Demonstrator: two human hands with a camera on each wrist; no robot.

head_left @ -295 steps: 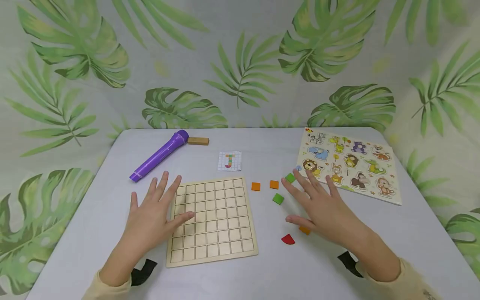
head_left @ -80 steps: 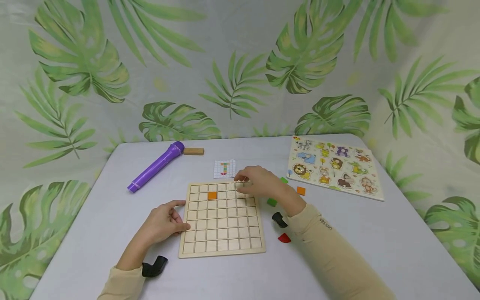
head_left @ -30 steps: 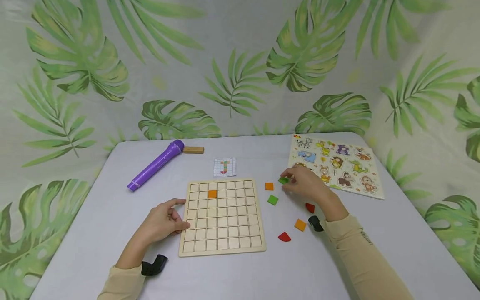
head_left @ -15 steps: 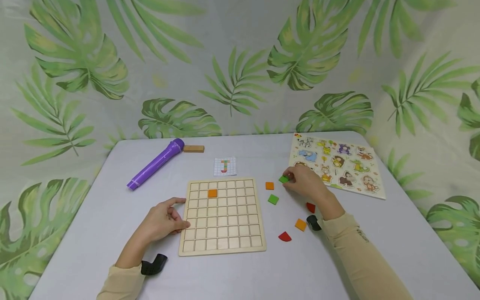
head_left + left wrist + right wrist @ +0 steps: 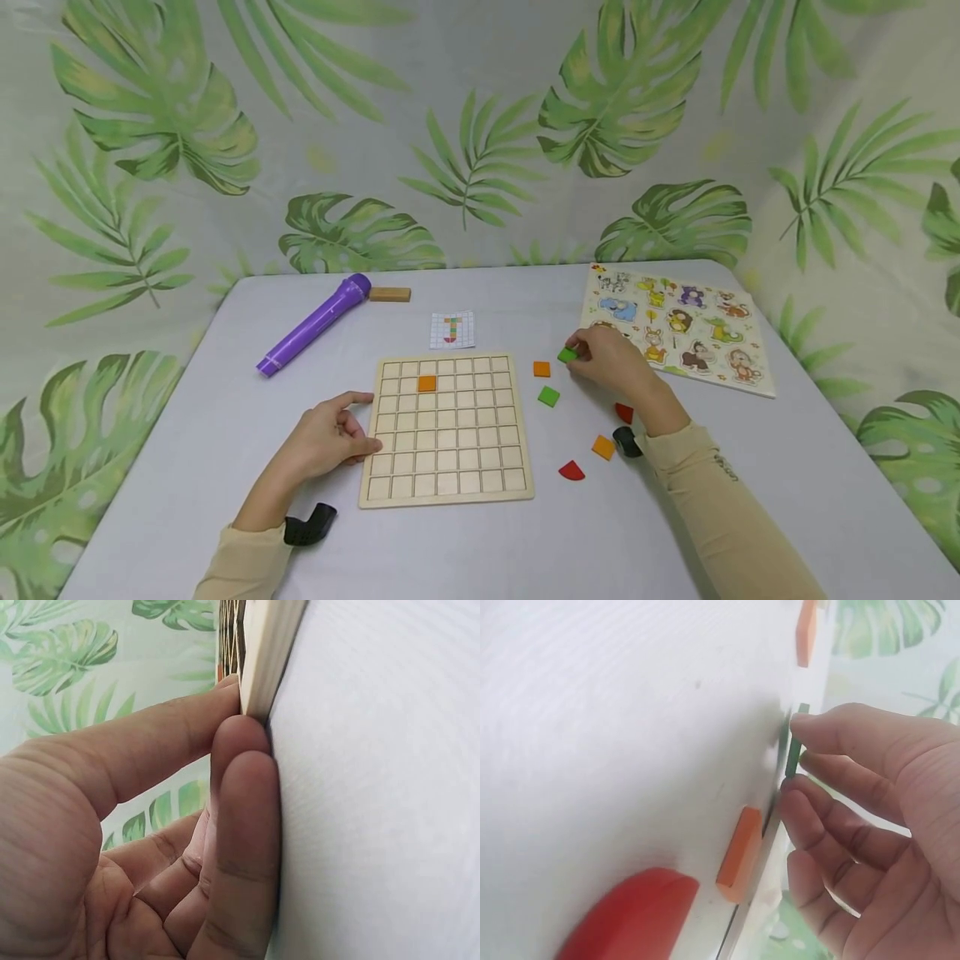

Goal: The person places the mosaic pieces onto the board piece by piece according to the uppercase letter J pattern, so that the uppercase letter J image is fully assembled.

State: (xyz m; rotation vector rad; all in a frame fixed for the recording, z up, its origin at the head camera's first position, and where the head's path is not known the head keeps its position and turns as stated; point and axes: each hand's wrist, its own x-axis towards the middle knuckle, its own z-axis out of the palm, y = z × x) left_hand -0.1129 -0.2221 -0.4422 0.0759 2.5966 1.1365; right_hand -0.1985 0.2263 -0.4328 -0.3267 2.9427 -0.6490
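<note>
In the head view my left hand [image 5: 330,433] holds the left edge of a square wooden grid board [image 5: 457,437]. In the left wrist view the thumb lies on the board's top, with fingertips against its side. An orange square tile [image 5: 427,383] sits in a cell of the second row. My right hand [image 5: 611,362] pinches a green square tile [image 5: 567,355] between thumb and fingers, right of the board; in the right wrist view this tile [image 5: 796,742] stands edge-on, close to the table. Near it lie another green tile [image 5: 549,396] and an orange tile [image 5: 542,368].
Another orange tile [image 5: 603,447] and two red quarter-round pieces [image 5: 572,471] lie nearer the front right. A pattern card [image 5: 452,330] is behind the board. A purple microphone [image 5: 315,325] and wooden block [image 5: 390,294] lie back left, an animal puzzle [image 5: 678,325] back right.
Both hands were spread open at first. Since then an orange tile has come onto the board, the left hand has taken the board's edge, and the right hand has moved to the green tile and pinched it.
</note>
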